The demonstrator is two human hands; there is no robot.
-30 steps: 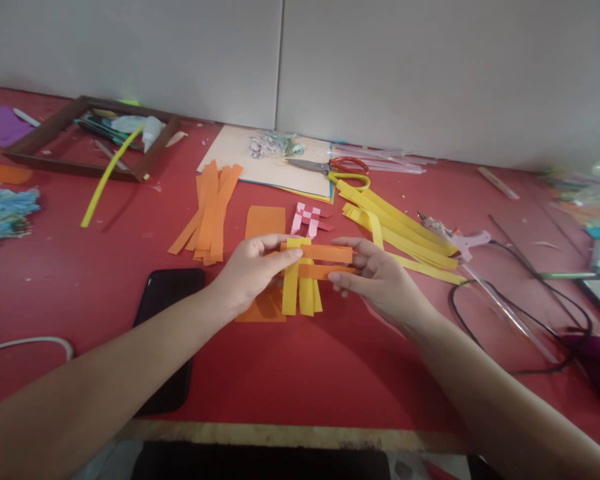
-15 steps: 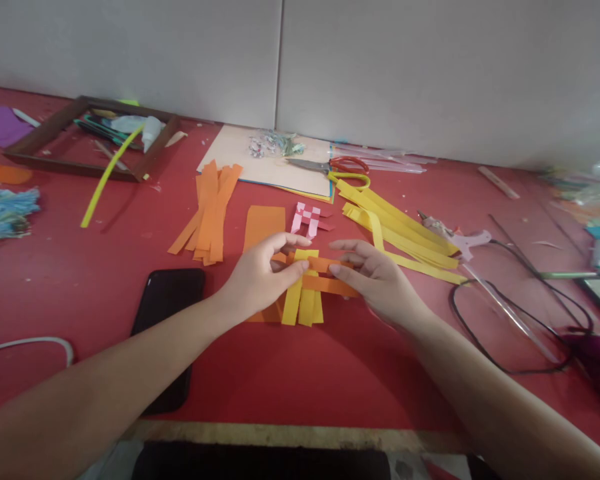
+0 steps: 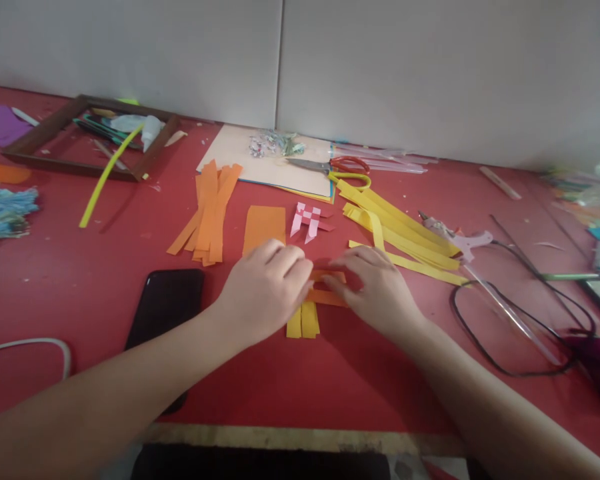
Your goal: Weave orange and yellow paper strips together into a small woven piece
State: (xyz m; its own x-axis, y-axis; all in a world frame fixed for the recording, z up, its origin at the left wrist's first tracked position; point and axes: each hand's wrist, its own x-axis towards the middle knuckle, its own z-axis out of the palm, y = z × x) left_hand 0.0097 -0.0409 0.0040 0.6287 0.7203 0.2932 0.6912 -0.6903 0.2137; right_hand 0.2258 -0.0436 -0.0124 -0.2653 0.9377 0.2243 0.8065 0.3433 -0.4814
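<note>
Orange paper strips (image 3: 327, 297) lie across yellow paper strips (image 3: 303, 323), whose lower ends stick out toward me. My left hand (image 3: 267, 290) is closed over the left side of this crossing and hides most of it; its fingertips press on the strips. From the right, my right hand (image 3: 380, 287) pinches the end of the upper orange strip between thumb and fingers. Beyond the hands sits a small woven pink and red paper piece (image 3: 307, 219). An orange paper rectangle (image 3: 265, 225) is partly covered by my left hand.
Orange strips (image 3: 213, 213) are piled at left, yellow strips (image 3: 405, 233) at right. Scissors (image 3: 330, 167) lie on pale sheets (image 3: 230, 153). A phone (image 3: 167, 307) is beside my left forearm. A glue gun (image 3: 455, 237) and its cord (image 3: 455, 327) lie at right.
My left hand has turned knuckles up and closed over the crossing, covering more of it. The strips have shifted slightly toward me, and my right hand has moved a little nearer with them.
</note>
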